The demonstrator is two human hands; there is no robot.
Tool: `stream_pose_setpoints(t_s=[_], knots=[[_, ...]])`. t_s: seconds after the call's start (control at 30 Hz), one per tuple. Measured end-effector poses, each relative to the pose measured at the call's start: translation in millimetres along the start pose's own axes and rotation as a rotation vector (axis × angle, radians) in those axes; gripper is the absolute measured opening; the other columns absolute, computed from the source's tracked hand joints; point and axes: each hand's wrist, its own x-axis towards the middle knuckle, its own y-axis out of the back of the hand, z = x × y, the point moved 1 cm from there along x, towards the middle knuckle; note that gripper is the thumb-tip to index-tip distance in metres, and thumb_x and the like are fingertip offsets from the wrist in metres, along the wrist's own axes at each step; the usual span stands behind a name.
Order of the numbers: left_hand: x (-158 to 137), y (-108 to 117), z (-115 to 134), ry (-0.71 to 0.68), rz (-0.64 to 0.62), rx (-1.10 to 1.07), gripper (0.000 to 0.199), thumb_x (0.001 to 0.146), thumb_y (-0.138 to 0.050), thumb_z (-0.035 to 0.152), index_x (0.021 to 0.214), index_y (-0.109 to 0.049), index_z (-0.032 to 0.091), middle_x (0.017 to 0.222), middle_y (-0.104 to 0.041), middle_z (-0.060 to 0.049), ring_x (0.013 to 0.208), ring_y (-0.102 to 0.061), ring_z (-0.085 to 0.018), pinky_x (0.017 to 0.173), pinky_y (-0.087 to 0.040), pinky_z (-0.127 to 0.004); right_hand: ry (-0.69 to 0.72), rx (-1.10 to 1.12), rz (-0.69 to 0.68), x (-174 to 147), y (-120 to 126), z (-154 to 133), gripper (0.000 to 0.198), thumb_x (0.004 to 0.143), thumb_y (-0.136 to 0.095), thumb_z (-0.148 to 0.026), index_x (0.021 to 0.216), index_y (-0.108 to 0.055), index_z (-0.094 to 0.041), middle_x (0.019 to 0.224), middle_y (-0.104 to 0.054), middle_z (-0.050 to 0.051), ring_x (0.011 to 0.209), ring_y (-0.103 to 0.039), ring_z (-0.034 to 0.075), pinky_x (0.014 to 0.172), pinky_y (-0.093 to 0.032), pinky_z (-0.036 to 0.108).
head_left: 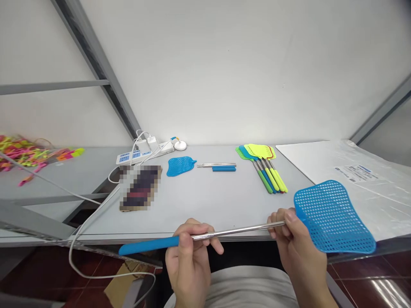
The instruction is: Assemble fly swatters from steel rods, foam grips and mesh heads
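A blue fly swatter [334, 218] with a telescopic metal rod, drawn out long, lies across both my hands above the table's front edge. My left hand [191, 261] grips it where the blue handle meets the rod, thumb on top. Close to the mesh head, my right hand [297, 244] pinches the other end of the rod. On the table beyond lie a loose blue swatter head [180, 166], bare metal rods [216, 164] and blue handle grips [224, 169]. To their right several collapsed swatters [266, 169] in green, blue and yellow are bunched together.
A power strip [144, 155] with plugs and a white cable [72, 252] is at the left, near a blurred-out flat object [141, 188]. White wrapped sheeting [353, 171] covers the right side. Colourful small pieces [32, 156] lie on the far-left shelf, behind a metal post [96, 64].
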Motion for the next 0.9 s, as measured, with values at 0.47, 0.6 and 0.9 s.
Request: stream_pose_setpoints(t_s=[0.47, 0.6, 0.9], knots=[[-17.0, -33.4, -11.1, 0.334, -0.108, -0.093, 0.032, 0.092, -0.059, 0.046, 0.084, -0.072, 0.018, 0.066, -0.058, 0.000, 0.052, -0.057, -0.011, 0.054, -0.045, -0.025, -0.020, -0.249, -0.571, -28.6, -12.2, 22.7, 0.034, 0.095, -0.055, -0.033, 0.064, -0.052, -0.020, 0.056, -0.051, -0.003, 0.053, -0.045, 0.011, 0.055, -0.034, 0.027], [-15.9, -29.7, -11.7, 0.315, -0.146, -0.097, 0.030, 0.094, -0.056, 0.043, 0.090, -0.074, 0.019, 0.065, -0.058, 0.000, 0.054, -0.060, -0.012, 0.055, -0.046, -0.025, -0.002, -0.312, -0.616, -28.8, -16.7, 16.1, 0.041, 0.097, -0.051, -0.033, 0.059, -0.053, -0.020, 0.054, -0.051, -0.002, 0.052, -0.046, 0.011, 0.055, -0.034, 0.027], [16.1, 6.4, 16.8, 0.142, 0.202, 0.045, 0.031, 0.091, -0.060, 0.043, 0.081, -0.072, 0.016, 0.058, -0.049, 0.004, 0.043, -0.055, -0.011, 0.051, -0.047, -0.027, -0.078, -0.234, -0.204, 2.9, 19.2, -4.6, 0.043, 0.090, -0.062, -0.037, 0.053, -0.050, -0.020, 0.055, -0.039, -0.002, 0.058, -0.044, 0.014, 0.058, -0.038, 0.029]])
